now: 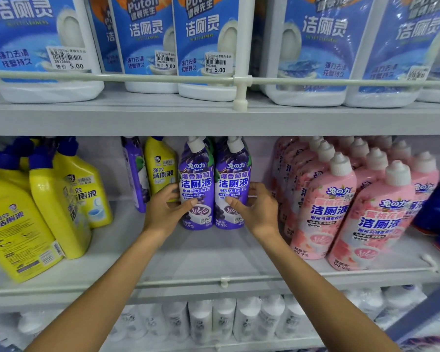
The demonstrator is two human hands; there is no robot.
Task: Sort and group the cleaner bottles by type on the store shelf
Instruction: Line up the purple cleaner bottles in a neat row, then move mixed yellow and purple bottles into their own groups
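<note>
Left hand: closed around the left purple bottle, centre shelf.
Right hand: grips the right purple bottle, touching its twin.
Neighbours: yellow bottles at 9 o'clock, pink bottles at 3 o'clock.
Advice: slide both upright together, labels forward.

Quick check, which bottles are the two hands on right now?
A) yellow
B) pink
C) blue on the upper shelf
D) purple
D: the left hand and right hand each grip one of the two purple bottles standing side by side on the middle shelf.
</note>
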